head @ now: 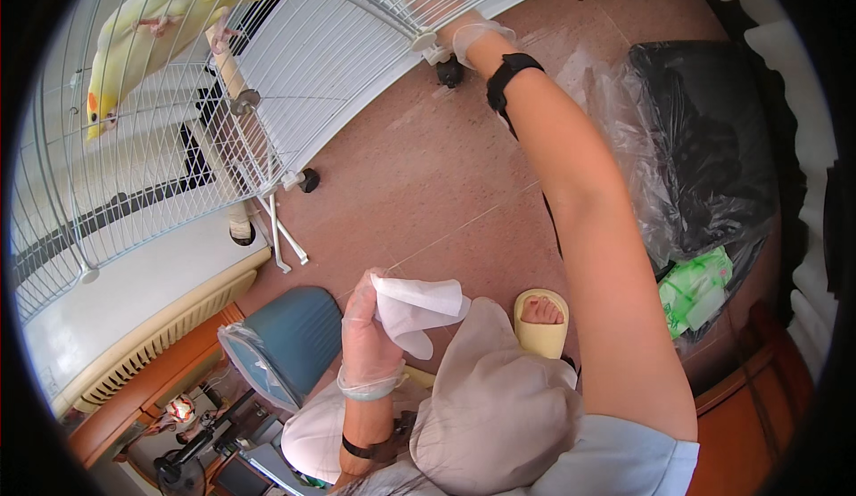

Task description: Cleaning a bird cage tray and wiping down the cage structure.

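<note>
In a clear disposable glove, my left hand point(373, 339) grips a white wipe point(421, 305) over my lap; the cloth hangs out to the right. My right arm stretches up to the white wire birdcage point(321, 88). Behind its bars is my right hand point(438, 4), gloved too, low near the cage's white base point(374, 111). The wires and the top of the view hide its fingers, so what they hold cannot be made out. A yellow and white cockatiel point(144, 48) is inside the cage, its head low at the left. Near its feet is a wooden perch point(227, 61).
Black casters point(449, 71) carry the cage above the reddish floor point(414, 181). At the right lie a black plastic bag point(702, 141) and a green-and-white package point(695, 288). A blue bin point(291, 342) stands left of my knees. A fan point(180, 472) is at lower left.
</note>
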Demonstrator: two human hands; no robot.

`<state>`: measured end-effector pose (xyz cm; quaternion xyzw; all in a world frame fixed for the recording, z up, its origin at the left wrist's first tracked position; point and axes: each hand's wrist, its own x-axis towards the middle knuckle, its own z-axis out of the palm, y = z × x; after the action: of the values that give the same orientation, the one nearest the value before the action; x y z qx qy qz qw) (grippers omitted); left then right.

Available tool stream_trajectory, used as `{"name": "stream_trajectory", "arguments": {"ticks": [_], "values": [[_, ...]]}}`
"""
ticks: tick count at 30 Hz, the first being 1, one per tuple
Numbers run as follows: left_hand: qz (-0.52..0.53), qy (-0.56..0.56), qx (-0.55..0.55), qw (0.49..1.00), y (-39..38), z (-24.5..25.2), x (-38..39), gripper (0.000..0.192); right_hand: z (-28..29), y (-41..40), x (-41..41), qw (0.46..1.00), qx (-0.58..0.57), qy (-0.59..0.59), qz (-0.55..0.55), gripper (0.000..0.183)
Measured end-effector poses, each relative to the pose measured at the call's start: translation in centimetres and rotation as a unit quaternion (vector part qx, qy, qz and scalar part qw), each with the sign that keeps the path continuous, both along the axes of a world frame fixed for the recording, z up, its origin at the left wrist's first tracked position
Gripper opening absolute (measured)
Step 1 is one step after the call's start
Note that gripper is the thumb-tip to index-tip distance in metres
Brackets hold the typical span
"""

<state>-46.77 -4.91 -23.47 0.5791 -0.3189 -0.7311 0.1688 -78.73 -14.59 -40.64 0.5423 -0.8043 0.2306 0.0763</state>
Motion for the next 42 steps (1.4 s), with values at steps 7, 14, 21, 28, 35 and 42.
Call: {"name": "stream_trajectory", "arguments": {"ticks": [7, 14, 21, 28, 35, 42], "values": [[0.01, 0.057, 0.02, 0.998, -0.7, -0.7, 1.1, 0.02, 0.5, 1.4, 0.0, 0.964, 0.166, -0.2, 0.052, 0.034], [0.002, 0.098, 0.026, 0.995, -0.5, -0.5, 0.7, 0.018, -2.3, 5.7, -1.4, 0.983, -0.043, -0.148, 0.103, 0.031], [0.004, 0.08, 0.021, 0.997, -0.3, -0.7, 1.4, 0.018, -1.1, 1.8, -0.6, 0.997, 0.043, -0.059, -0.031, 0.031], [0.011, 0.076, 0.026, 0.997, -0.6, -1.2, 1.4, 0.019, 0.1, 1.8, 0.7, 0.974, 0.14, -0.175, 0.034, 0.025], [0.014, 0.061, 0.03, 0.998, -0.9, -2.0, 1.5, 0.022, 1.3, 2.6, 0.4, 0.962, 0.196, -0.174, 0.083, 0.026], [0.024, 0.003, 0.025, 0.999, -0.8, -0.5, -1.1, 0.019, 3.2, 1.6, 0.3, 0.959, 0.141, -0.245, -0.026, 0.031]]}}
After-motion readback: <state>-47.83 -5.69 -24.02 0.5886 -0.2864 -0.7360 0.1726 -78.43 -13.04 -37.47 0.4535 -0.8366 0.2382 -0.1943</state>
